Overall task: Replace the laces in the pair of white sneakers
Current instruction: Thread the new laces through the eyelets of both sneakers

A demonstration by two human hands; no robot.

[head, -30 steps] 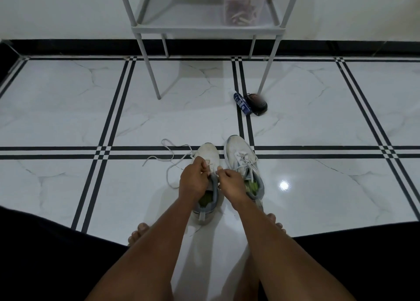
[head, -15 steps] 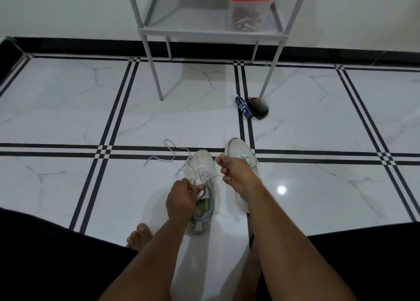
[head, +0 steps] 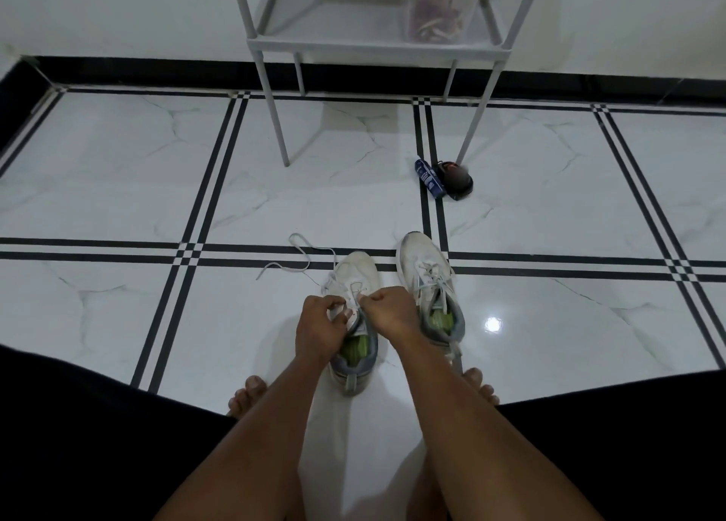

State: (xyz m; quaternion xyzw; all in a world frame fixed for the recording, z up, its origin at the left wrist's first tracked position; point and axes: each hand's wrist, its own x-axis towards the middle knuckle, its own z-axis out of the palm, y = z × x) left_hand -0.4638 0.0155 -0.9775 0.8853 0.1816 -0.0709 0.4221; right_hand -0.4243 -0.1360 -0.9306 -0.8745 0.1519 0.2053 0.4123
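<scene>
Shoes: two white sneakers on tiled floor (head: 550, 214), toes pointing away; left sneaker (head: 355, 284) under both hands, right sneaker (head: 422, 261) just beside it, laced.
L hand (head: 318, 332): fingers curled, pinching lace (head: 355, 298) over left sneaker's tongue.
R hand (head: 391, 312): fist-like, gripping same lace, close to L hand.
Loose lace end (head: 298, 261): trails on floor left of toe.
Bkgd: metal rack (head: 377, 45) w/ red-lidded container (head: 440, 9); dark objects (head: 446, 178) near rack leg.
</scene>
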